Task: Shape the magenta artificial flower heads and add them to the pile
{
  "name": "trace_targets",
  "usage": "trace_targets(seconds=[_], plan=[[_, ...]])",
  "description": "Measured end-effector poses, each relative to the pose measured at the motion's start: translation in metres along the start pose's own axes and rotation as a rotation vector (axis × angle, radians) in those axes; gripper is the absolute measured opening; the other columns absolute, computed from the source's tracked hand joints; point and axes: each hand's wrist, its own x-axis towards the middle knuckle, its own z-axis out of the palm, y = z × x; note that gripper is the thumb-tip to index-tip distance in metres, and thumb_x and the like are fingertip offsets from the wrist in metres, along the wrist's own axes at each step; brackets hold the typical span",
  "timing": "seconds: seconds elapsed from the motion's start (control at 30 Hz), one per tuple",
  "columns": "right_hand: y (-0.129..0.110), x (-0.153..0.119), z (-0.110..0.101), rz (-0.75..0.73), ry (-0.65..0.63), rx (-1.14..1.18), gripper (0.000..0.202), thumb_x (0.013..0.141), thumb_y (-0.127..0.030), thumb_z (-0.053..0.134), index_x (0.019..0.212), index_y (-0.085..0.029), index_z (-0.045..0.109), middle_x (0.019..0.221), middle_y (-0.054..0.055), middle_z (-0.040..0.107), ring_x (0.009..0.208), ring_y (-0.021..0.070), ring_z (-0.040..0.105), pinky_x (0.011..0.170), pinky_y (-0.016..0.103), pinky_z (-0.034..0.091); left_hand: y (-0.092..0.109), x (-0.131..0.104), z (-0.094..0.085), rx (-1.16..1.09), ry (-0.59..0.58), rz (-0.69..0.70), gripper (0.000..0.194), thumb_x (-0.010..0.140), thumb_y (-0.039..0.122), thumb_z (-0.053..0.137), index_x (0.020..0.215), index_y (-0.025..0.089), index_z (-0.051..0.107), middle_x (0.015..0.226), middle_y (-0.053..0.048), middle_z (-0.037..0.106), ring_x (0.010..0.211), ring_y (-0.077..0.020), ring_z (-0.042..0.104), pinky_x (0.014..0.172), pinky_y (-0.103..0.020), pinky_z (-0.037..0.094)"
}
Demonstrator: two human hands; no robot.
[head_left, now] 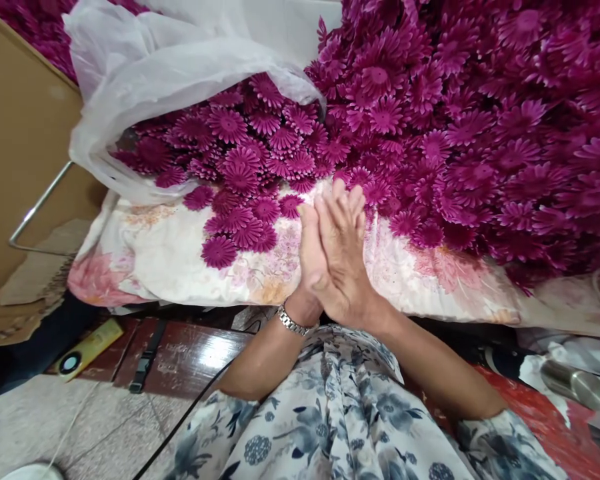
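My left hand [311, 250], with a metal-band watch on its wrist, lies palm to palm against my right hand [344, 257]. The fingers of both hands are stretched out and point away from me. Any object between the palms is hidden; none shows. Both hands hover over a floral cloth [170, 267]. Just beyond the fingertips begins a big heap of magenta artificial flower heads [460, 147]. To the left, more of these flower heads [240, 170] spill from a white plastic bag [130, 80], several of them lying loose on the cloth.
A cardboard box [25, 133] with a bent metal rod [45, 200] stands at the left. Below the cloth's edge are a dark red bench [190, 353], a black buckle strap [147, 360] and a yellow object [90, 347]. A metal cylinder [575, 383] lies at the right.
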Motion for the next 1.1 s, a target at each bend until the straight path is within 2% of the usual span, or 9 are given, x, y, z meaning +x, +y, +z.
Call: trace_targets(seconds=[0.17,0.23,0.3,0.43,0.57,0.67,0.77,0.93,1.1], plan=[[-0.021,0.008,-0.001,0.057,-0.125,-0.015,0.067,0.090,-0.058,0.023,0.145,-0.031,-0.005,0.152,0.002,0.017,0.142,0.0276,0.004,0.113,0.055,0.009,-0.005,0.005,0.000,0.038,0.012,0.194,0.061,0.086,0.063,0.010,0.134,0.035,0.038,0.136,-0.001,0.047,0.136,-0.0209,0.032,0.103,-0.042,0.037],[-0.016,0.015,-0.001,0.067,-0.084,-0.009,0.063,0.092,-0.057,0.017,0.145,-0.032,-0.005,0.152,0.001,0.019,0.142,0.0262,0.007,0.113,0.054,0.009,-0.002,0.011,0.002,-0.012,-0.021,0.147,0.064,0.085,0.066,0.008,0.128,0.035,0.045,0.131,-0.001,0.052,0.133,-0.0204,0.037,0.101,-0.041,0.041],[-0.002,0.020,-0.002,0.065,-0.030,-0.008,0.059,0.092,-0.056,0.013,0.145,-0.034,-0.002,0.150,0.001,0.023,0.142,0.0257,0.012,0.113,0.054,0.010,0.004,0.012,-0.001,-0.094,-0.145,0.039,0.071,0.084,0.068,0.006,0.122,0.031,0.051,0.123,-0.003,0.057,0.129,-0.0220,0.043,0.099,-0.042,0.044],[0.036,0.018,-0.016,0.024,-0.018,-0.044,0.053,0.094,-0.050,0.016,0.143,-0.031,0.021,0.137,0.004,0.045,0.127,0.0247,0.040,0.104,0.048,0.030,0.019,0.008,-0.026,-0.134,-0.290,-0.078,0.074,0.083,0.069,0.011,0.116,0.024,0.058,0.117,-0.008,0.063,0.126,-0.0238,0.046,0.098,-0.041,0.045],[0.059,0.004,-0.035,-0.030,-0.089,-0.256,0.040,0.090,-0.045,0.043,0.119,-0.020,0.056,0.104,0.008,0.064,0.095,0.0234,0.054,0.084,0.040,0.039,0.024,0.015,-0.057,-0.169,-0.143,0.034,0.049,0.088,0.054,0.032,0.111,0.022,0.060,0.114,-0.008,0.065,0.117,-0.0224,0.054,0.101,-0.041,0.042],[0.063,-0.005,-0.035,-0.114,-0.249,-0.464,0.033,0.082,-0.041,0.057,0.106,-0.019,0.063,0.095,0.008,0.065,0.088,0.0239,0.051,0.077,0.039,0.034,0.017,0.021,-0.066,-0.191,-0.051,0.005,0.035,0.086,0.043,0.044,0.098,0.017,0.064,0.094,-0.008,0.070,0.097,-0.0210,0.064,0.097,-0.041,0.044],[0.066,-0.009,-0.028,-0.170,-0.318,-0.508,0.027,0.085,-0.036,0.054,0.102,-0.018,0.065,0.090,0.008,0.065,0.084,0.0227,0.050,0.078,0.039,0.032,0.009,0.021,-0.065,-0.189,-0.037,-0.004,0.024,0.083,0.034,0.051,0.087,0.015,0.066,0.084,-0.007,0.069,0.085,-0.0188,0.065,0.093,-0.040,0.046],[0.067,-0.011,-0.030,-0.127,-0.175,-0.402,0.028,0.085,-0.035,0.054,0.105,-0.017,0.062,0.088,0.007,0.063,0.085,0.0217,0.053,0.079,0.037,0.035,0.004,0.022,-0.058,-0.193,0.048,0.057,0.014,0.079,0.025,0.056,0.085,0.018,0.066,0.085,-0.004,0.068,0.087,-0.0153,0.063,0.094,-0.035,0.044],[0.058,-0.009,-0.032,-0.153,-0.010,-0.230,0.034,0.082,-0.036,0.058,0.110,-0.018,0.055,0.092,0.007,0.064,0.087,0.0207,0.056,0.078,0.036,0.040,0.001,0.025,-0.040,-0.340,-0.072,-0.286,0.014,0.078,0.028,0.059,0.084,0.017,0.066,0.082,-0.004,0.067,0.078,-0.0138,0.062,0.073,-0.027,0.051]])
